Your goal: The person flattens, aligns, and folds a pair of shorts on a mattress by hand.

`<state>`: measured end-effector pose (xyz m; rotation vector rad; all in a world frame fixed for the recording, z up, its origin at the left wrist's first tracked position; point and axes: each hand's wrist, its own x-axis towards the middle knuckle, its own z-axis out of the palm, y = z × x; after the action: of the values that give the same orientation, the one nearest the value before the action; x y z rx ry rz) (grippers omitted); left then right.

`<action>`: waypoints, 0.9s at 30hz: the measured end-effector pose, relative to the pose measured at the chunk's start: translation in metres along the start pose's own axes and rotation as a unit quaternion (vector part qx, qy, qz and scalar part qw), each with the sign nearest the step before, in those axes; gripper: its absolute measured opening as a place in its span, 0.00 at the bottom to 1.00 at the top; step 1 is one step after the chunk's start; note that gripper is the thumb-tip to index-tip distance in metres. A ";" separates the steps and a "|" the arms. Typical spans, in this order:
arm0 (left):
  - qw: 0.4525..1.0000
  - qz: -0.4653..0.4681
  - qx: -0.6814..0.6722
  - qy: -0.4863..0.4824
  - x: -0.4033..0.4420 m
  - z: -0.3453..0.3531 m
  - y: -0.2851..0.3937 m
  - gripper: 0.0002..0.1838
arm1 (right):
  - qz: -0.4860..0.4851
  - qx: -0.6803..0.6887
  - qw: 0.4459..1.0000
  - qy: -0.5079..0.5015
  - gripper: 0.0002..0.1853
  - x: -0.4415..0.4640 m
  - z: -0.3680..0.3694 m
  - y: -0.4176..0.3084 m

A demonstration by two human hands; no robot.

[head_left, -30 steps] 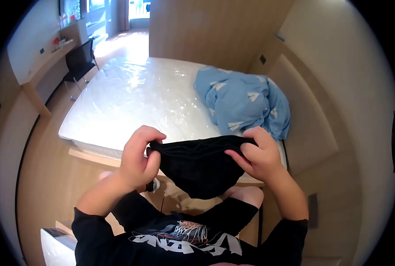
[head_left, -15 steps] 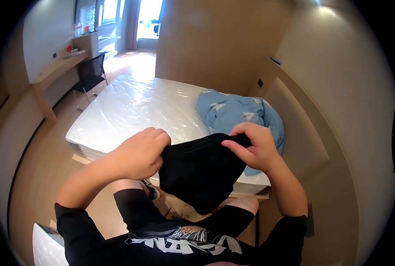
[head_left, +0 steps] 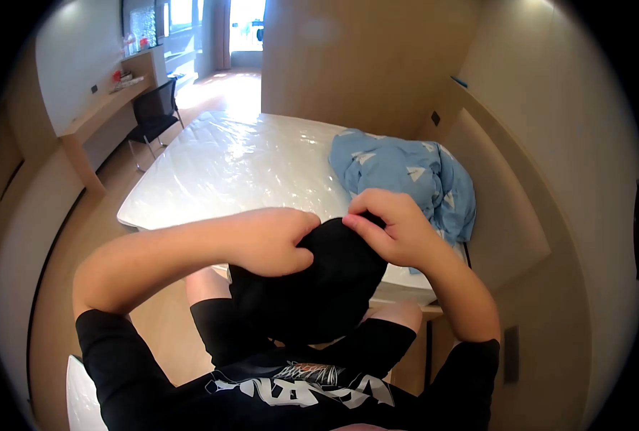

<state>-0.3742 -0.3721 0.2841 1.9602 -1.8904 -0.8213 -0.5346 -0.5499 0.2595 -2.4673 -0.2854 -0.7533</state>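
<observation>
A black cloth garment hangs in front of me over my lap, its exact kind hard to make out. My left hand is closed on its upper left part, fingers curled under and partly hidden. At the upper right edge, my right hand pinches the cloth between thumb and fingers. The two hands are close together, with the top edge bunched between them. Lower down, the cloth hangs in front of my black shorts and printed black T-shirt.
A plastic-wrapped white mattress lies ahead on a bed base. On its right side is a crumpled blue quilt with white triangles. A black chair stands by a wall desk. Another wrapped mattress corner shows lower left.
My hands have come closer together, the left moving right and across the cloth. The garment's top edge, stretched wide before, is now narrower and bunched. The view has shifted slightly.
</observation>
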 end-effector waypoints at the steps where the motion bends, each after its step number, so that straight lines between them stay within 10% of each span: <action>1: 1.000 0.001 -0.006 -0.016 0.004 -0.004 -0.001 0.19 | 0.019 -0.009 1.000 0.005 0.04 -0.001 0.002 0.001; 8: 0.994 0.039 -0.024 -0.096 0.013 -0.023 -0.025 0.22 | 0.135 0.140 0.981 0.015 0.06 -0.011 -0.018 0.022; 12: 0.991 0.009 0.108 -0.077 0.014 -0.027 -0.016 0.20 | -0.012 0.090 0.995 -0.044 0.16 -0.006 -0.019 0.030; 27: 0.937 0.049 0.333 0.097 0.009 -0.002 -0.035 0.16 | 0.000 -0.191 0.978 -0.079 0.09 -0.011 -0.033 0.037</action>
<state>-0.3448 -0.3783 0.2635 2.1615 -2.3087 0.0775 -0.5455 -0.5995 0.2603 -2.8975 -0.2128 -0.6626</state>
